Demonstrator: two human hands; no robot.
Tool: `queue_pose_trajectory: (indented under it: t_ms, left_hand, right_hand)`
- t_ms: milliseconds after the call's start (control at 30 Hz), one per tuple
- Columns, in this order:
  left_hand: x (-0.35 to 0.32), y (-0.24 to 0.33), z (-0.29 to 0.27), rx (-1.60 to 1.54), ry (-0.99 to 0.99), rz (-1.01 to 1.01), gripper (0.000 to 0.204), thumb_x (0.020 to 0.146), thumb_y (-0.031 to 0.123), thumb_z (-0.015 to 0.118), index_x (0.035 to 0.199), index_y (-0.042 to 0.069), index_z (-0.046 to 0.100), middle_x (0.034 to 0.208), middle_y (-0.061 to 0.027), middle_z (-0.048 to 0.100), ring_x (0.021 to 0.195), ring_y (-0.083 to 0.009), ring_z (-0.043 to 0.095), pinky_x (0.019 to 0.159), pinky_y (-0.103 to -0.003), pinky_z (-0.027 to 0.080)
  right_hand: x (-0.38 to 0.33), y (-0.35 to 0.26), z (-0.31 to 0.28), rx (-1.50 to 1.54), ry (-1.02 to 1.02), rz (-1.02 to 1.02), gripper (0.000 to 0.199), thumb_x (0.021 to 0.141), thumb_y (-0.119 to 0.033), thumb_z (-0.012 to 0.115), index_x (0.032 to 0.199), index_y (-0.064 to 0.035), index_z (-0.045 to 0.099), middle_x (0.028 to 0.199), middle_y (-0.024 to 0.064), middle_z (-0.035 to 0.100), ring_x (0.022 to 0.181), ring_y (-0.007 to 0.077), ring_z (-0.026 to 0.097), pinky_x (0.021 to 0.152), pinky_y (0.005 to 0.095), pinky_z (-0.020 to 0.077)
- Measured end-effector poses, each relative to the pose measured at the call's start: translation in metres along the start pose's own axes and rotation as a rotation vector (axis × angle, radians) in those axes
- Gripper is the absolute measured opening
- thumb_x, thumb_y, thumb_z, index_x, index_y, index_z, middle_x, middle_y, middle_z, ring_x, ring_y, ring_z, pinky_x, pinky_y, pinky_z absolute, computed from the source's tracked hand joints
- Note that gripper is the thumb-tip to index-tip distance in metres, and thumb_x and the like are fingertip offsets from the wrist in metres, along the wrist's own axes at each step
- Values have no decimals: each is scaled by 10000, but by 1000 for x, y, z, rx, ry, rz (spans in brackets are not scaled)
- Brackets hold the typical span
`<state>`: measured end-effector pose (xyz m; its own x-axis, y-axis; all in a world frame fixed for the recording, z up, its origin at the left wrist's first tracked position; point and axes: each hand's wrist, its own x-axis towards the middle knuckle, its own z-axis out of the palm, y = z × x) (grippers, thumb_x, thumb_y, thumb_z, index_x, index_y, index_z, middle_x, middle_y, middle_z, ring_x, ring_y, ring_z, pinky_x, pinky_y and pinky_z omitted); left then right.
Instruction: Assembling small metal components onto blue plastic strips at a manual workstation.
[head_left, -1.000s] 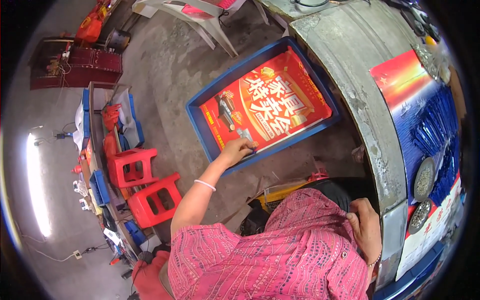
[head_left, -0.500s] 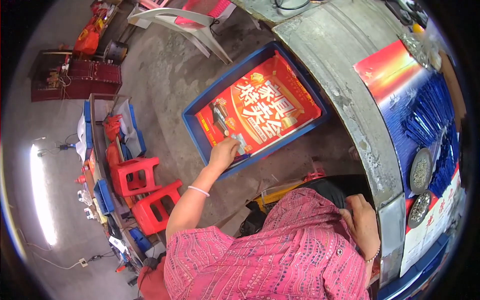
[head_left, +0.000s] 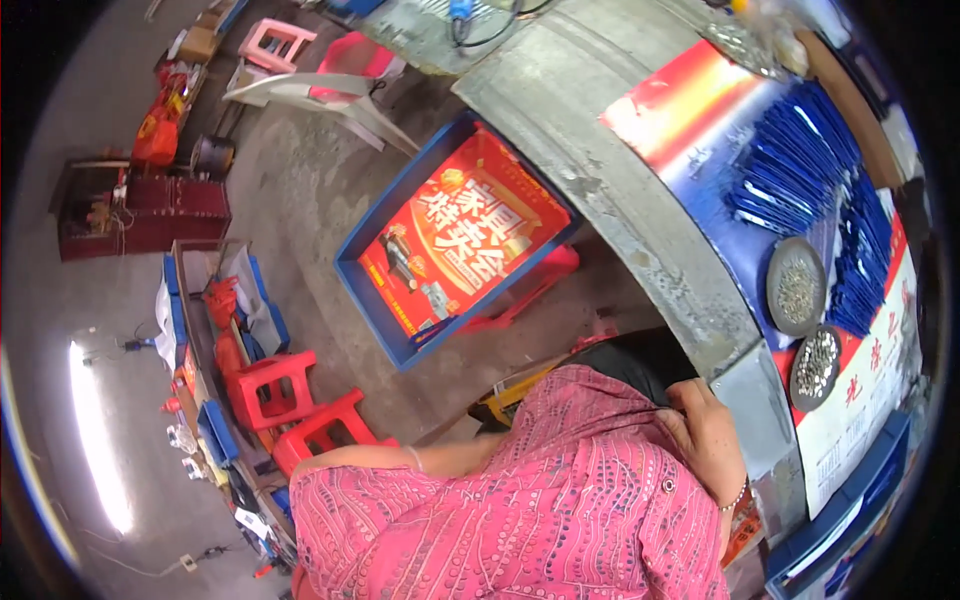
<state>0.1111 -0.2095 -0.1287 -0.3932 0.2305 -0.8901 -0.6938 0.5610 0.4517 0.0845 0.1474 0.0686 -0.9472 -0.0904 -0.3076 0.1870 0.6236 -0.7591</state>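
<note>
My left hand (head_left: 458,458) is drawn in against my body, blurred. Its fingers pass behind my pink shirt (head_left: 560,500), so whether it holds anything is hidden. My right hand (head_left: 706,436) is by the table's near corner, fingers curled at the shirt's edge; their tips do not show. Ahead lies a blue plastic tray (head_left: 372,312), lined with a red printed sheet (head_left: 480,190). A few thin dark blue pieces (head_left: 432,330) lie in its near corner. Similar long blue pieces (head_left: 790,160) lie heaped on the table to the right.
On the worn metal table (head_left: 610,190), two dark oval dishes, one with small metal bits (head_left: 797,290) and one with paler bits (head_left: 818,366), stand beside the heap. Red stools (head_left: 270,390) and a shelf are at left. A white chair (head_left: 330,90) stands beyond the tray.
My left hand has left the tray's near corner and pulled back to my body. The view has swung right, so the tray and table appear farther left. My right hand stays by the table corner.
</note>
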Motion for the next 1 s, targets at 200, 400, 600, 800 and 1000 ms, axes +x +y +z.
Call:
queue_pose_trajectory:
  t_ms: [200, 400, 600, 800, 1000]
  left_hand:
    - [39, 45, -16, 317, -241, 93, 285, 853, 310, 551, 837, 36, 625, 820, -109, 646, 775, -234, 612, 676, -394, 473]
    - [45, 52, -29, 501, -385, 145, 252, 862, 274, 551, 831, 33, 617, 798, -107, 636, 747, -231, 610, 651, -390, 475]
    - [-3, -1, -50, 514, -402, 133, 221, 870, 238, 552, 824, 30, 610, 775, -105, 626, 720, -228, 608, 627, -385, 478]
    - [-60, 46, -70, 630, 66, 146, 279, 864, 280, 529, 831, 17, 615, 698, -186, 620, 665, -284, 637, 552, -418, 452]
    - [-10, 72, -177, 585, 816, 542, 163, 850, 167, 537, 852, 15, 596, 839, -211, 613, 821, -372, 604, 712, -433, 471]
  right_hand:
    - [-10, 8, -11, 11, -59, -73, 272, 808, -193, 628, 979, -1, 539, 883, 187, 545, 828, 388, 544, 722, 437, 444]
    - [-13, 12, -6, 26, -27, -95, 257, 812, -194, 627, 967, -11, 534, 874, 178, 539, 814, 379, 544, 706, 438, 442]
    - [-10, 0, -1, 3, -48, -84, 249, 805, -165, 636, 971, -9, 535, 879, 180, 543, 822, 389, 545, 692, 438, 439]
    - [8, -15, 14, -67, -145, -184, 243, 801, -161, 634, 946, -4, 519, 861, 174, 526, 799, 378, 533, 675, 431, 431]
    - [19, -31, 26, -72, -162, -207, 235, 799, -163, 636, 943, -13, 527, 852, 177, 530, 801, 381, 537, 674, 440, 430]
